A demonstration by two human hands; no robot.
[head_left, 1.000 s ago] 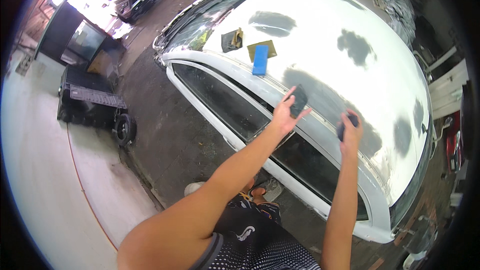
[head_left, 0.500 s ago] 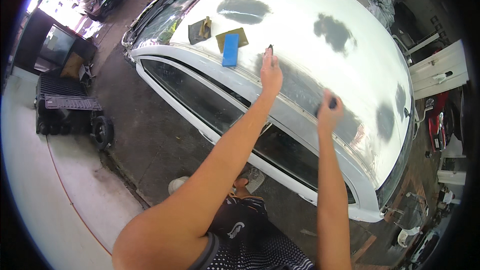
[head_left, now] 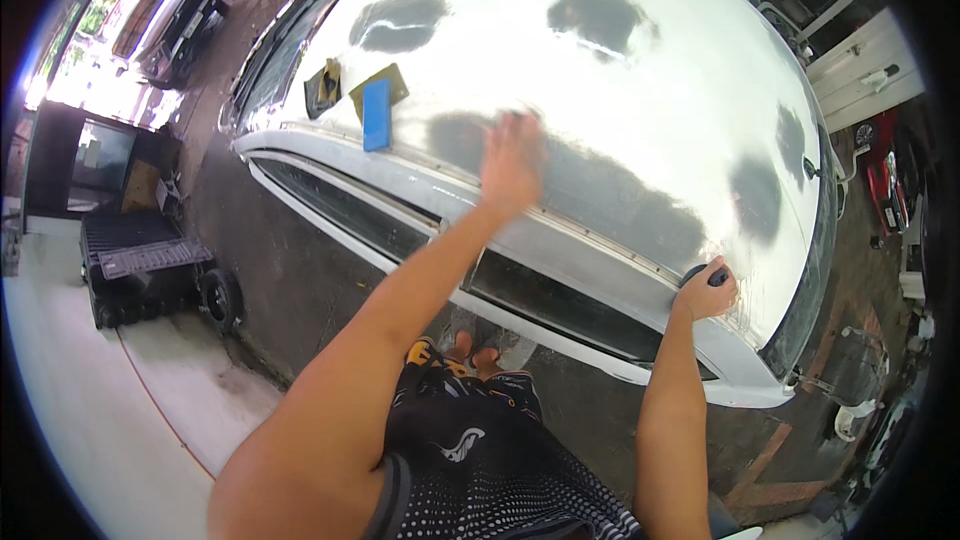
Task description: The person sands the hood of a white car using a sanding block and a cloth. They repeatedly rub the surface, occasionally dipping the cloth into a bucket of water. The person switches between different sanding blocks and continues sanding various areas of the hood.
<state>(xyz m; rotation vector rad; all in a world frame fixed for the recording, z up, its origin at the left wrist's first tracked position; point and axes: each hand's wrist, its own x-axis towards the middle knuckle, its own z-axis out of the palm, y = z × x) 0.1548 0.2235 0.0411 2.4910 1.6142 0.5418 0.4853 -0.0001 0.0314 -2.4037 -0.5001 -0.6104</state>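
Observation:
My left hand point(head_left: 513, 168) is over the long grey patch point(head_left: 600, 175) on a white car roof point(head_left: 480, 70). Its fingers are smeared by motion, so whether they hold anything does not show. Farther right, my right hand point(head_left: 712, 295) is closed around a small dark rounded block point(head_left: 715, 278), low at the roof's near edge beyond the patch's right end. To the left of my left hand, a blue rectangular block point(head_left: 376, 115) lies partly over an olive-brown sheet point(head_left: 397, 85). A folded dark and tan sheet point(head_left: 323, 88) rests beside them.
More grey patches, one of them a far dark patch point(head_left: 598, 15), mark the roof. A roof channel point(head_left: 440, 165) runs along the near side above the windows. Behind me on the left stands a black wheeled cart point(head_left: 150, 275). A white panel point(head_left: 865, 70) is at the right.
My right hand has moved right and nearer along the roof edge with the dark block. My left hand has gone from a closed pose to a blurred one over the patch. The view has shifted.

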